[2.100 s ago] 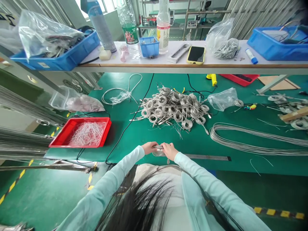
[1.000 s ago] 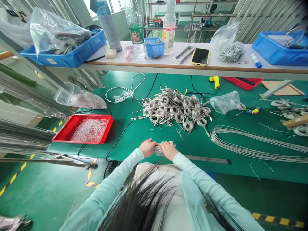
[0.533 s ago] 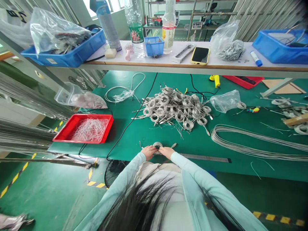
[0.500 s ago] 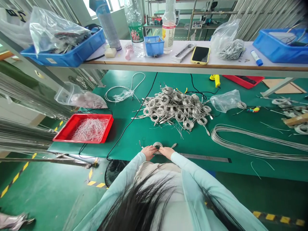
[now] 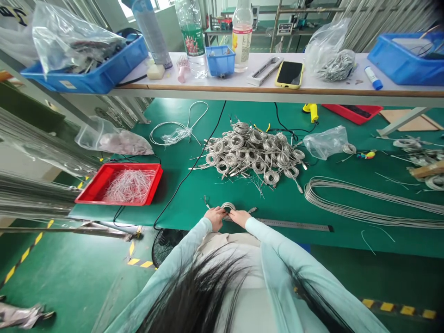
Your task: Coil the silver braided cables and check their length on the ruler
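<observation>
Along the near edge of the green bench mat (image 5: pixel 187 208), a small coil of braided metal cable (image 5: pixel 228 206) sits gripped between both hands, the left hand (image 5: pixel 215 218) and right hand (image 5: pixel 240 218) curled closed on it (exactly how the fingers lie is hidden). The cable ends (image 5: pixel 252 210) poke out to either side; a slackened grip could let the coil spring open, and an end could snag the steel ruler (image 5: pixel 294 226) just right of the hands. Open mat stretches ahead, short of the heap of coils (image 5: pixel 251 152), while the bench edge sits close behind the wrists.

Cable coil (image 5: pixel 228 206) partly hidden, under fingers (image 5: pixel 222 213)
</observation>
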Available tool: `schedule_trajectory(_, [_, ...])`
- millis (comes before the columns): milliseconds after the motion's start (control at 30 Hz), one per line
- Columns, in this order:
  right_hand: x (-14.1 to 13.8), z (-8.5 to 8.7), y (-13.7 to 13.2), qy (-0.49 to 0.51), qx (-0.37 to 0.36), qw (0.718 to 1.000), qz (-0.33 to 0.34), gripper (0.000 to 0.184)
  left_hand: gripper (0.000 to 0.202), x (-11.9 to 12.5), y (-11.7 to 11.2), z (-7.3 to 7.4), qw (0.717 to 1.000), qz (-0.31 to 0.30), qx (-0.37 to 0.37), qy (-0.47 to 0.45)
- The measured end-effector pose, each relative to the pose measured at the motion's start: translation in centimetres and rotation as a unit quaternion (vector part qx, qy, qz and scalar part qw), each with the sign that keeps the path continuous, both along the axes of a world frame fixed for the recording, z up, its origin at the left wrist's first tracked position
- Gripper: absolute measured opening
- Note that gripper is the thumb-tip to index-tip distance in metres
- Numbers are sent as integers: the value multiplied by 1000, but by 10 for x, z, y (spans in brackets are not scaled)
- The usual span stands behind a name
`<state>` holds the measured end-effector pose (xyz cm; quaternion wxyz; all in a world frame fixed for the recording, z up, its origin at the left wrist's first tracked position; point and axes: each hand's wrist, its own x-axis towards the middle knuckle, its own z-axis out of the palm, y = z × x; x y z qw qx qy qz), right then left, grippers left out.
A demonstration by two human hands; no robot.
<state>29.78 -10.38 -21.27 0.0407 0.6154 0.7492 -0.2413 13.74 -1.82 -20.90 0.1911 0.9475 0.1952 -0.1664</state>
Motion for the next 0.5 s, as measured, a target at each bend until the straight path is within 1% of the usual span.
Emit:
schedule_trajectory(167, [6, -3, -12, 28, 18, 999, -8, 29, 23, 11, -4, -1, 998, 42, 15, 32])
schedule_trajectory(267, [17, -6, -26, 29, 35, 998, -41, 31, 23, 15, -4, -1, 997, 53, 15, 46])
schedule_trajectory(400, [35, -19, -44, -16, 56, 993, -106, 25, 23, 17, -4, 2, 997, 56, 14, 58])
schedule_trajectory(500, [45, -31, -59, -38, 66, 990, -117, 19, 24, 18, -5, 4, 996, 56, 16, 64])
